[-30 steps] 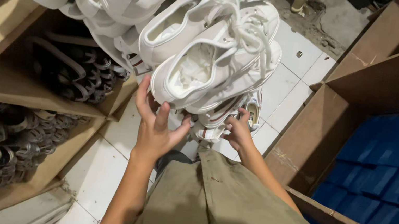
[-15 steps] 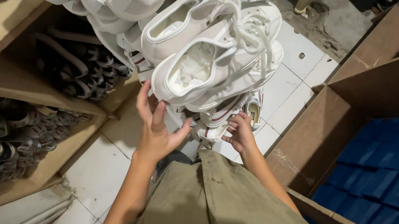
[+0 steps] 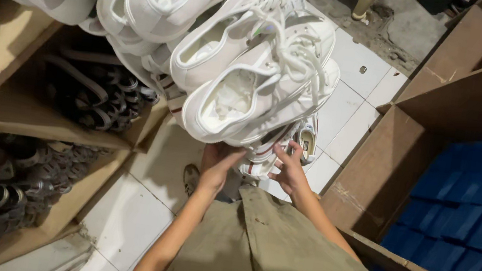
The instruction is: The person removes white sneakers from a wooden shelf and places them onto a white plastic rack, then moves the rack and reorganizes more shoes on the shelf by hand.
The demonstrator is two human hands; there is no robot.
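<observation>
Both hands work at the underside of a heaped pile of white sneakers. The left hand [image 3: 217,167] is pressed up beneath the lowest white lace-up sneaker [image 3: 260,94], fingers curled against its heel end; whether they close on anything I cannot tell, since the shoe hides the fingertips. The right hand [image 3: 290,171], just right of that sneaker's sole, has its fingers spread and touches a striped-edged shoe [image 3: 267,152] tucked below it, not clamped on it. The step in hand looks like steadying or sorting the bottom of the pile; the next move would call for a firm hold on one shoe while the others are kept from sliding off.

Left of the sneaker, wooden shelves [image 3: 8,113] hold dark sandals [image 3: 94,94]; right of it, a wooden compartment [image 3: 458,130] holds blue boxes [image 3: 465,213]. Below lies white floor tile [image 3: 134,209].

Against the earlier frames, the left hand, then open with fingers splayed, has closed in under the sneaker, and the camera has come nearer.
</observation>
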